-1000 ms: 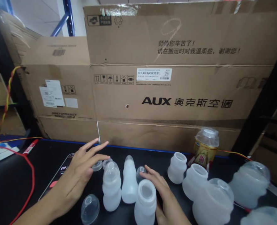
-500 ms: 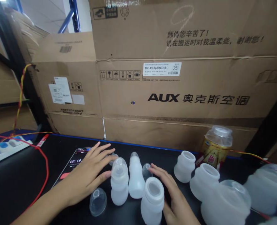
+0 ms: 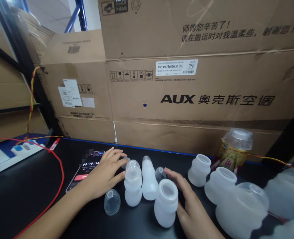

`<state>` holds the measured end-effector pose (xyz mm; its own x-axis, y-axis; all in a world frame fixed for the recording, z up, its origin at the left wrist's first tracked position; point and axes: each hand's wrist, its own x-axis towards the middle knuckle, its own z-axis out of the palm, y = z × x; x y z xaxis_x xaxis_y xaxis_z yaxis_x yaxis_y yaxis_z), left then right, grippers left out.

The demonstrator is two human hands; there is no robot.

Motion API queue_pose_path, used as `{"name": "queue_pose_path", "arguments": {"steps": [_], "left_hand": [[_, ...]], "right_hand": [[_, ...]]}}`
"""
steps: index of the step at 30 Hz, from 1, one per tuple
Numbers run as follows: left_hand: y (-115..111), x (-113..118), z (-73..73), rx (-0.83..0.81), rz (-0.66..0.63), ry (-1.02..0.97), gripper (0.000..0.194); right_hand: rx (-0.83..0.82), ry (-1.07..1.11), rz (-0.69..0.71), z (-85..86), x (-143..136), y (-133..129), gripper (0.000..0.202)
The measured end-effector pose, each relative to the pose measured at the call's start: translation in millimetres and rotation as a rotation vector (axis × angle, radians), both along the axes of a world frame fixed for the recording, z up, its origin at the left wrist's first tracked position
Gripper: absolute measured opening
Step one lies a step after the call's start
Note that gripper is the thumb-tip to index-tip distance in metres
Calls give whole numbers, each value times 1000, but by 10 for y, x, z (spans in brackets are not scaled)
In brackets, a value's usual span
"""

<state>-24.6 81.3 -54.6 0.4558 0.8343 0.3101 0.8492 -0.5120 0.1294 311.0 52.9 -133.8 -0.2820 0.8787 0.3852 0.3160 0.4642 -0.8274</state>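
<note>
Blue-edged table (image 3: pixel 92 224), left hand (image 3: pixel 109 172), right hand (image 3: pixel 188 197) (well apart), bottles (image 3: pixel 149 182) between

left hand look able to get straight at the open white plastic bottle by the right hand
Probably not straight: the wavy clear-capped white bottle stands between the left hand and the open bottle.

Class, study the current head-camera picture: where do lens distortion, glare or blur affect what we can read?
Head view: wide-angle stretch swells the bottles at the lower right; pale highlights sit on the clear cap; the printing on the carton smears towards the upper right, while "AUX" reads clearly.
</note>
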Motion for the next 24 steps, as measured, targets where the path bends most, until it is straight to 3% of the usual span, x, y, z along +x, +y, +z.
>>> {"name": "queue_pose_path", "arguments": {"steps": [13,24], "left_hand": [[56,-12,-68,-16,-9,50,36],[-25,54,130,-32,-59,64,22]], "right_hand": [[-29,33,-20,25,-58,-2,55],[-45,51,-38,58,-80,-16,49]]}}
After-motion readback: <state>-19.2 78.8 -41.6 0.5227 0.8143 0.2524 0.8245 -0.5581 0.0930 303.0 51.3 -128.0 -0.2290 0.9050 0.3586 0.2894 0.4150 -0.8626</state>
